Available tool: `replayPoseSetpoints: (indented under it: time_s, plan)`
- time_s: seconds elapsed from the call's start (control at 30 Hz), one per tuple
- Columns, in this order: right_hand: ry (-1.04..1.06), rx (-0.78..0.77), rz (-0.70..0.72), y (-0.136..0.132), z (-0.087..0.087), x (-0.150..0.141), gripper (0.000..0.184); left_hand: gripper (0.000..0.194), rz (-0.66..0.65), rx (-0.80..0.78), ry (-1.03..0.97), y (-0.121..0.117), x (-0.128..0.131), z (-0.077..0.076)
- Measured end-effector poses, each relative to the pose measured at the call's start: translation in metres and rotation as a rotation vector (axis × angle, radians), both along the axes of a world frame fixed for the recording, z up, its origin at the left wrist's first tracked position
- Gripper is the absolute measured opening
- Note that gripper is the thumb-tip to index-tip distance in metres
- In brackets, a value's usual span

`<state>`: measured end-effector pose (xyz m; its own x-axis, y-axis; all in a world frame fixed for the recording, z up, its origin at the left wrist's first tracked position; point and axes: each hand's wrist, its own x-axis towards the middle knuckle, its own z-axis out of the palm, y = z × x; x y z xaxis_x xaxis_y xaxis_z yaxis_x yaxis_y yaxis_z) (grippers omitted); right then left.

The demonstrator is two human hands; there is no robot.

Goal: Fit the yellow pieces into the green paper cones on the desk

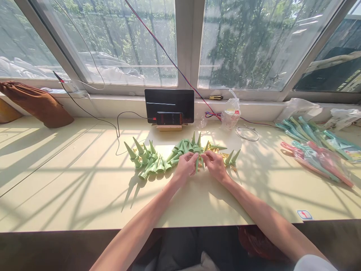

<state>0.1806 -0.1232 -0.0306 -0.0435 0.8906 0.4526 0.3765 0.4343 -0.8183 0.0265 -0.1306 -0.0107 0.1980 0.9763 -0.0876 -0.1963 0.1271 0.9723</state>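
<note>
My left hand is closed around a green plastic spike, its narrow end pointing down. Close beside it, my right hand has its thumb and fingers pinched together near the spike's top; whatever sits in that pinch is too small to make out. To the left, several like green cones stand or lie together. More cones are heaped just behind my hands, and two upright ones stand right of my right hand. Small yellowish pieces lie scattered among them, partly hidden by my hands.
A dark tablet with a phone before it leans near the window. Beside them are a bagged cup and a coiled cable. Wrapped pink and teal items lie right; a brown pouch lies left.
</note>
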Motion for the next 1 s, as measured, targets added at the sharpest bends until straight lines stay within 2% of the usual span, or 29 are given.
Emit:
replayPoseSetpoints:
  time_s: [0.37, 0.63, 0.8, 1.0]
  plan:
    - [0.017, -0.026, 0.006, -0.0026, 0.0044, -0.0041, 0.030, 0.040, 0.093, 0.129, 0.066, 0.0001, 0.0029, -0.0008]
    - [0.082, -0.075, 0.057, -0.0027, 0.0038, -0.0041, 0.034, 0.040, 0.105, 0.166, 0.123, -0.0019, 0.0011, 0.0004]
    - [0.187, -0.153, 0.114, 0.0005, 0.0001, -0.0029, 0.036, 0.043, 0.110, 0.169, 0.122, 0.0012, 0.0001, -0.0031]
    - [0.446, -0.337, 0.277, 0.0011, 0.0054, -0.0054, 0.046, 0.051, 0.115, 0.166, 0.102, 0.0043, -0.0018, -0.0076]
